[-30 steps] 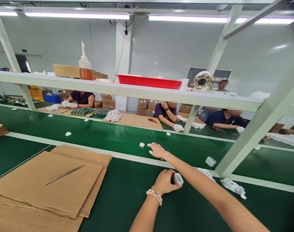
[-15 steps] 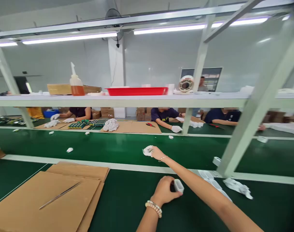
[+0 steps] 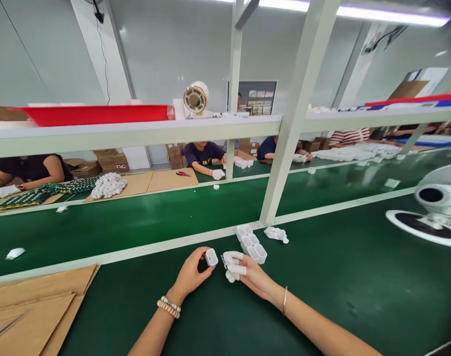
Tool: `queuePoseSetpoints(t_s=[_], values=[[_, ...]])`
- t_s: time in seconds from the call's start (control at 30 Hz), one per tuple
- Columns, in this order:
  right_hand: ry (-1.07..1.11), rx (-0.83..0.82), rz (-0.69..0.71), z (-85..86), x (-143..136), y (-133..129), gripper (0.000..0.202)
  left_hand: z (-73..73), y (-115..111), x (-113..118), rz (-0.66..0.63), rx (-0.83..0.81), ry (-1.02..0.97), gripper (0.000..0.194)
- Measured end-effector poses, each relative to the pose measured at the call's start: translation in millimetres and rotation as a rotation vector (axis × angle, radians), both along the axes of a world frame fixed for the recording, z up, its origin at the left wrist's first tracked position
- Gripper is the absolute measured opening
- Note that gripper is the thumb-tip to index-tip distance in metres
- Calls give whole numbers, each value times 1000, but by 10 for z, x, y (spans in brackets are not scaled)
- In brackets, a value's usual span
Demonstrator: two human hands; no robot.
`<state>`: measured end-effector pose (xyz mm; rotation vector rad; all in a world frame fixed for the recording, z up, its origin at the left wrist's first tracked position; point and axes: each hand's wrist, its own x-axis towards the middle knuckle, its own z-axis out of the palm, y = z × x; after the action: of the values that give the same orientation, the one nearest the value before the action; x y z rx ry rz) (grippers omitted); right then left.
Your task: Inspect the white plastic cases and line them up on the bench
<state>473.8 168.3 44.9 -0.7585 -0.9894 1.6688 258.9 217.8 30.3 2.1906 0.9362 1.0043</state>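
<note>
My left hand (image 3: 195,269) is closed around a small white plastic housing (image 3: 211,257), its hollow opening tilted up toward me. Just right of it, my right hand (image 3: 253,274), with white finger covers on several fingertips, pinches a small whitish part (image 3: 230,277) with a thin, wiry edge on its left side. The part and the housing are a short gap apart, above the green work surface. Fingers hide most of the part, so its exact kind is unclear. Beyond the right hand stand several open white housings (image 3: 252,243) in a cluster, and a crumpled white glove (image 3: 276,234) lies beside them.
Cardboard sheets (image 3: 36,316) with a metal tool lie at left. A green conveyor belt (image 3: 143,217) carries small white parts. A shelf post (image 3: 290,118) rises behind the housings. At right stands a white fan (image 3: 438,198). Co-workers (image 3: 205,155) sit across the belt.
My right hand has drawn back from over the belt to beside my left hand, bringing the whitish part. The view has turned right. The left hand still holds the housing.
</note>
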Motion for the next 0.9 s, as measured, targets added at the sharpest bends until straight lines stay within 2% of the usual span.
queuePoseSetpoints(t_s=[0.13,0.3,0.47,0.57,0.63,0.73,0.9], values=[[-1,24,-21,-6,18,11,53,39,-41,5,-49,4,25,36],[-175,151,-70,-108,94,51,63,12,-69,14,-29,80,96,46],[-489,409,-180,-161,89,-36,52,-64,-136,70,158,270,68,18],[-693,626,-250,-115,60,-130,44,-98,-168,97,94,359,55,22],[-752,713,-272,-91,41,-185,41,-105,-176,104,38,409,91,26],[-760,752,-302,-85,17,-240,41,-88,-184,108,25,470,168,31],[-840,872,-322,-107,-17,-281,41,-44,-209,109,31,449,243,34]])
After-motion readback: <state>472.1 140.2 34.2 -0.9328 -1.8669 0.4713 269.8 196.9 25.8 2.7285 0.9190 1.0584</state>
